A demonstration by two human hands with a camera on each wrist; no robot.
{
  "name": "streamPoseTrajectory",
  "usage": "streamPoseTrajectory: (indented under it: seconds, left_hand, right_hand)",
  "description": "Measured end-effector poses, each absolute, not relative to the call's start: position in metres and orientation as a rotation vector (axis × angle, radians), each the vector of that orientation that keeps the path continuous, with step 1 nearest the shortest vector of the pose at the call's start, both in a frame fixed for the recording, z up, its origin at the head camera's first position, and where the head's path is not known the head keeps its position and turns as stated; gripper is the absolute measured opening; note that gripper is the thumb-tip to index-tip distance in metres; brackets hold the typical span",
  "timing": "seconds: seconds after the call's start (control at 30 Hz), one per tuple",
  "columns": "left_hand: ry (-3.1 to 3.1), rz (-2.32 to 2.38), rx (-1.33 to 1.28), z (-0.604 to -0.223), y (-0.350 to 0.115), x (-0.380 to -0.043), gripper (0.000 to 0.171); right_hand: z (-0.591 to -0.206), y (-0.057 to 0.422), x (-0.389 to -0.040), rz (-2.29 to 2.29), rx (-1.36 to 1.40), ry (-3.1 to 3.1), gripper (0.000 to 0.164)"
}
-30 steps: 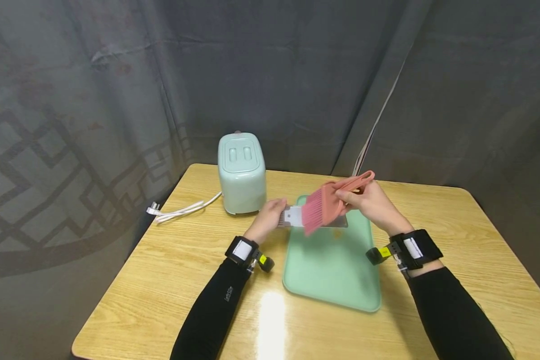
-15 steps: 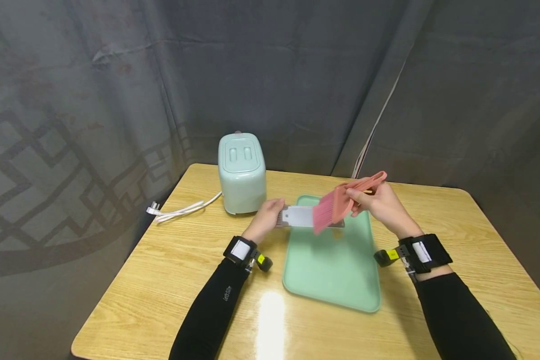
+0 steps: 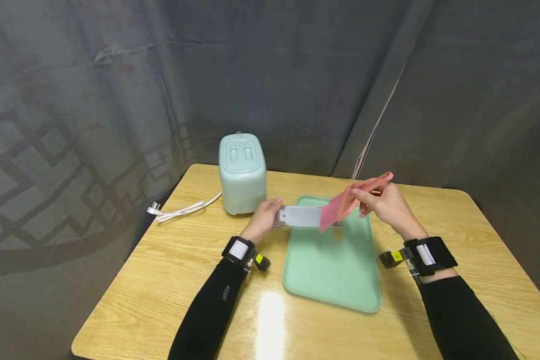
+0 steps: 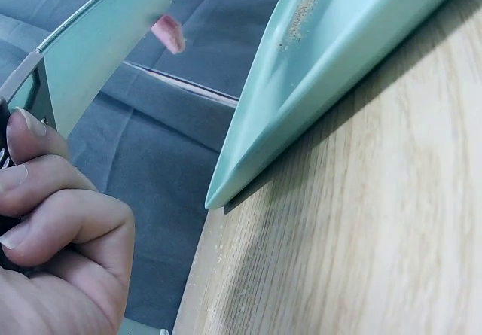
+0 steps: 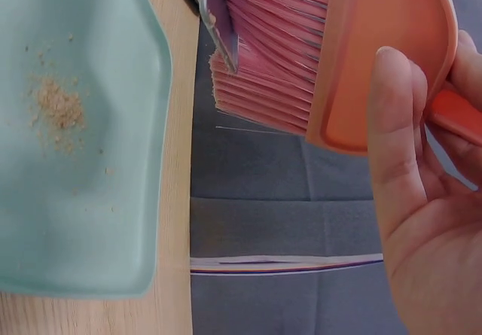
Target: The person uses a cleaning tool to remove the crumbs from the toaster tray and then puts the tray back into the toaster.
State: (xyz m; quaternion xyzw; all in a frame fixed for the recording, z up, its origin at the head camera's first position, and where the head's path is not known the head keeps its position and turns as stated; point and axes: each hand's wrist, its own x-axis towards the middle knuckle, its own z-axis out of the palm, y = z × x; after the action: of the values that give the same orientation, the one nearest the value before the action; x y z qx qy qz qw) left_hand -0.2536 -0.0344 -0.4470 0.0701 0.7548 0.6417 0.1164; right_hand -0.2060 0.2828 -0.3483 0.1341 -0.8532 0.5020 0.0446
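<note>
My left hand (image 3: 264,218) grips one end of a flat metal crumb tray (image 3: 302,216), held level above a mint-green tray (image 3: 333,270). In the left wrist view its fingers (image 4: 79,222) curl round that end. My right hand (image 3: 388,207) holds a pink hand brush (image 3: 350,201), thumb on its flat body. The bristles (image 5: 275,34) touch the crumb tray's far end, and crumbs cling to their tips. Below, a small pile of crumbs (image 5: 59,105) lies on the green tray. My right fingers behind the brush are partly hidden.
A pale mint toaster (image 3: 243,172) stands at the table's back, just beyond my left hand. Its white cord (image 3: 184,210) runs left to a plug at the table edge. A grey curtain (image 3: 270,85) hangs behind the wooden table (image 3: 171,285).
The brush has moved right along the crumb tray towards its far end, baring more metal. My left hand, still gripping the crumb tray, has shifted slightly left.
</note>
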Motion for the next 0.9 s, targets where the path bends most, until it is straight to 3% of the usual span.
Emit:
streamPoseTrajectory:
  seconds: [0.9]
  left_hand:
    - [2.234,1.884,0.166,-0.4475,-0.0339,-0.2554,0.043]
  right_hand:
    - [-0.3492,0.2856,-0.2001,1.170,0.188,-2.675,0.045]
